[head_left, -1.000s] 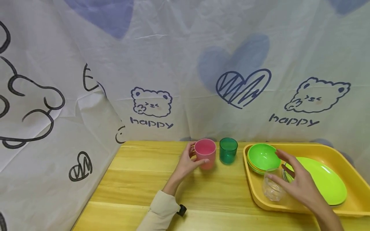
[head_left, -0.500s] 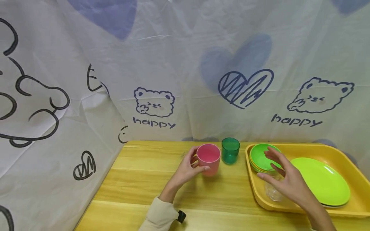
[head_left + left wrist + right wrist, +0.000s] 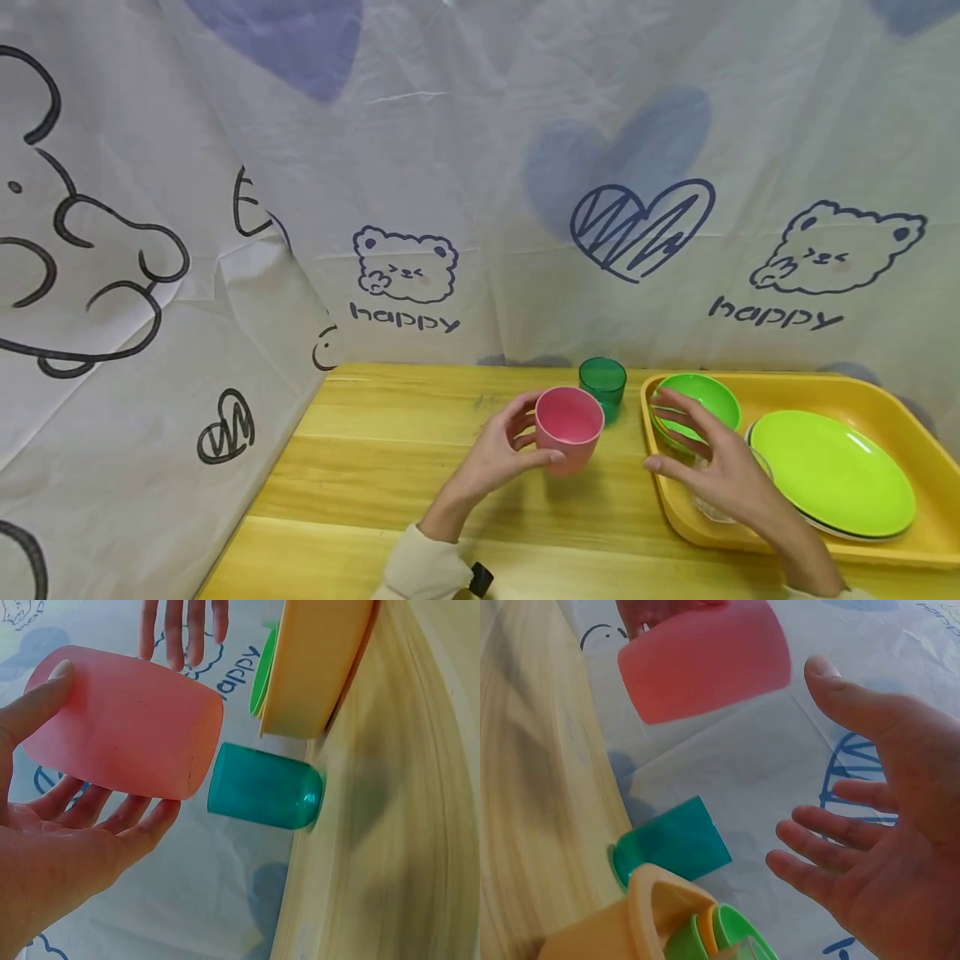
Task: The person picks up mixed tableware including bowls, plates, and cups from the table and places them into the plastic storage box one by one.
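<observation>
My left hand (image 3: 491, 458) grips a pink cup (image 3: 568, 446) from its left side, thumb in front and fingers behind. The cup is raised above the table, mouth upward; the left wrist view shows its pink wall (image 3: 135, 724) between thumb and fingers. Behind it, a translucent teal cup (image 3: 602, 379) stands upright on the table. My right hand (image 3: 716, 471) hangs over the left part of the yellow tray, fingers spread and holding nothing. The right wrist view has its open palm (image 3: 907, 877) facing the pink cup, apart from it. A clear cup (image 3: 712, 510) is partly hidden beneath that hand.
On the right stands the yellow tray (image 3: 911, 421). Nested bowls, a green bowl (image 3: 712, 398) on top, sit in its back left corner. Beside them lies a lime green plate (image 3: 832, 475) stacked on another. A printed cloth (image 3: 480, 167) hangs behind the wooden table (image 3: 360, 475).
The left hand has lifted the pink cup and brought it right and nearer, now partly in front of the teal cup. The right hand has moved left, off the clear cup and towards the pink cup.
</observation>
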Available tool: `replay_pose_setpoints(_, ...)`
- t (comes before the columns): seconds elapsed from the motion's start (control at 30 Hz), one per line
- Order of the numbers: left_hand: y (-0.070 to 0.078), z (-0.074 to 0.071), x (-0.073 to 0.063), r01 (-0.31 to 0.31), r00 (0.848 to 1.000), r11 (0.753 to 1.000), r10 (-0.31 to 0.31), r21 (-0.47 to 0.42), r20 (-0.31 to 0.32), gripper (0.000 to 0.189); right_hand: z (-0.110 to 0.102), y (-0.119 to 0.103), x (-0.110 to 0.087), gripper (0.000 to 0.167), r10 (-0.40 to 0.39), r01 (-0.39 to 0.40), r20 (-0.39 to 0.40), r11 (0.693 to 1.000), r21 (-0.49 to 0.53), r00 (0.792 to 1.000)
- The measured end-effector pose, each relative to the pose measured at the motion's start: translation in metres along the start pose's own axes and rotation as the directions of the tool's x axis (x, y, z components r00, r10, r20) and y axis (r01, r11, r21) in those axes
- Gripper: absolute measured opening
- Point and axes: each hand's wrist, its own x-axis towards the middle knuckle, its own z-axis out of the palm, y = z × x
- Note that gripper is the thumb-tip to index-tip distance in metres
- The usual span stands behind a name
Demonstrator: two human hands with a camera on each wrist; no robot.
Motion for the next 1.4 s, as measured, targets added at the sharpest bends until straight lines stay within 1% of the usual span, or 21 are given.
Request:
replay_pose_setpoints(0.1,0.001,0.005,0.000,-0.003,1.000,1.000,0.003,-0.014,0.018,0.070,0.005,-0.002,0.002,0.083,0.000,0.000,0.020,1.000,0.007,1.000)
replay_pose_setpoints(0.2,0.001,0.009,0.000,-0.008,0.999,1.000,0.009,-0.020,0.033,0.070,0.009,-0.003,0.003,0.083,0.026,-0.026,0.050,1.000,0.001,0.998)
replay_pose_setpoints(0.33,0.002,0.011,-0.001,-0.014,0.999,1.000,0.014,-0.016,0.032,0.069,0.016,-0.006,0.004,0.084,0.048,-0.049,0.087,0.999,0.014,0.995)
replay_pose_setpoints(0.43,0.003,0.012,-0.001,-0.020,0.999,1.000,0.020,-0.010,0.032,0.069,0.020,-0.008,0.006,0.085,0.045,-0.048,0.101,0.998,0.035,0.994)
replay_pose_setpoints(0.6,0.000,0.013,-0.001,-0.026,0.999,0.999,0.027,-0.020,0.047,0.067,0.027,-0.010,0.008,0.082,0.020,-0.028,0.108,0.997,0.073,0.994)
replay_pose_setpoints(0.73,-0.003,0.015,-0.001,-0.015,0.998,0.999,0.017,-0.031,0.055,0.065,0.033,-0.011,0.008,0.080,-0.002,-0.010,0.107,0.994,0.109,0.994)
replay_pose_setpoints(0.93,-0.004,0.021,-0.001,-0.008,0.999,0.998,0.012,-0.065,0.053,0.066,0.041,-0.013,0.007,0.082,0.042,-0.060,0.116,0.986,0.157,0.992)
replay_pose_setpoints(1.17,-0.004,0.024,0.000,-0.002,0.999,0.996,0.007,-0.089,0.052,0.065,0.043,-0.014,0.007,0.083,0.086,-0.104,0.113,0.981,0.163,0.990)
replay_pose_setpoints(1.27,-0.005,0.025,0.000,0.008,0.998,0.995,-0.002,-0.096,0.056,0.064,0.043,-0.015,0.007,0.082,0.096,-0.115,0.114,0.977,0.182,0.989)
replay_pose_setpoints(1.4,-0.005,0.026,0.001,0.005,0.998,0.995,0.001,-0.096,0.058,0.062,0.043,-0.015,0.007,0.080,0.091,-0.110,0.109,0.975,0.194,0.990)
